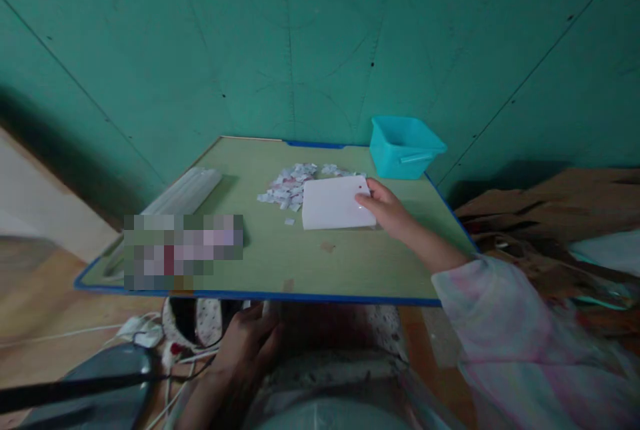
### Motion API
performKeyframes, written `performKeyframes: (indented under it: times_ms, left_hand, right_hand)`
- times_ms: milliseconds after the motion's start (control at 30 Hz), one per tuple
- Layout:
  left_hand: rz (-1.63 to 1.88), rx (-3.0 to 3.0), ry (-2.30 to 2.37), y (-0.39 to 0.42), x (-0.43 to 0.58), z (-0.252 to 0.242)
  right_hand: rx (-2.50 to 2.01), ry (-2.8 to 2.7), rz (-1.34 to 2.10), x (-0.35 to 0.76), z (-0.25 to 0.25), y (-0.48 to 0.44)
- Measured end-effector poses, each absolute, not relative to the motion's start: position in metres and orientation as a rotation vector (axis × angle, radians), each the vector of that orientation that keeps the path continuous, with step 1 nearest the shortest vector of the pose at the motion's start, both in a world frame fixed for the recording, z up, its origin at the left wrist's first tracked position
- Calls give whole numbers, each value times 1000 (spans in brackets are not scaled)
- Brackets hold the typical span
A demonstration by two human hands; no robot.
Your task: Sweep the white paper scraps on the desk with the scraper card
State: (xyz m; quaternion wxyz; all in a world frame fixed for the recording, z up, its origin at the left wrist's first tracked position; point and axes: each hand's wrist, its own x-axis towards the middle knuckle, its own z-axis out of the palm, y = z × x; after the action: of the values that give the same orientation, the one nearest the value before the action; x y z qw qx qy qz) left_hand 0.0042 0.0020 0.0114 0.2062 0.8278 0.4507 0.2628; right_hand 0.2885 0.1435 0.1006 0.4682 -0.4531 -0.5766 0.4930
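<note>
My right hand (383, 203) is closed on the right edge of a flat white sheet (330, 203), thumb on top. A small dark hole shows near the sheet's upper right corner. The sheet is over the table, just in front of a heap of small white paper pieces (290, 187), and hides part of it. One loose paper piece (289, 221) lies apart, left of the sheet. Below the table's front edge, my left hand (253, 337) rests over my lap in dim light. Its fingers look loosely apart and nothing shows in them; the fingertips are partly hidden.
A turquoise plastic basket (400, 160) stands at the table's back right corner. On the left lie a long, translucent white bundle (187, 193) and a pixelated item (183, 250). The table (280, 263) has a blue rim. Cardboard (550, 207) is piled at right; a grey stool (95, 383) stands lower left.
</note>
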Motion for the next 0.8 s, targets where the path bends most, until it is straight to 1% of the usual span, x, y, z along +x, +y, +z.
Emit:
performKeyframes:
  times_ms: [333, 633, 800]
  left_hand:
    - [705, 2293, 1237, 4, 0, 7]
    - [762, 2419, 1247, 7, 4, 9]
    - [765, 2451, 1217, 9, 5, 10]
  right_hand:
    - [-934, -1548, 1500, 270, 100, 121]
    - [-896, -1600, 1578, 261, 107, 113]
    - [-924, -1570, 1550, 272, 114, 116]
